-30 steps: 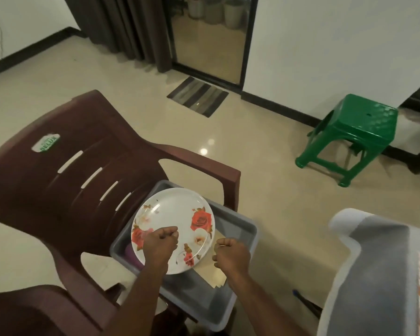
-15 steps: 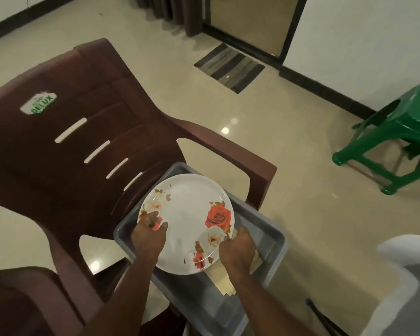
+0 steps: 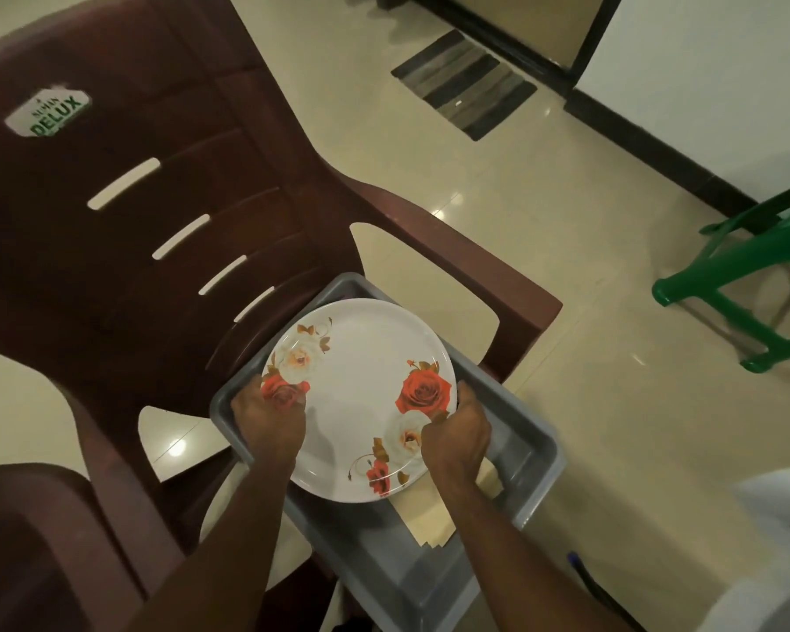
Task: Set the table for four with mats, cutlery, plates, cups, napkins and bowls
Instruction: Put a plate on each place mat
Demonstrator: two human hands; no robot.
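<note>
A white plate with red and cream roses lies over a grey plastic tray that sits on the seat of a brown plastic chair. My left hand grips the plate's left rim, fingers curled over the edge. My right hand grips the right rim the same way. Under the plate, pale beige sheets, perhaps napkins, lie in the tray; the plate hides whatever else the tray holds.
A second brown chair fills the lower left. A green plastic stool stands on the tiled floor at right. A striped doormat lies by the doorway. A white and grey covered edge shows at lower right.
My two hands moved from fists over the plate's near side out to its left and right rims and took hold. The view tilted down and closer to the tray.
</note>
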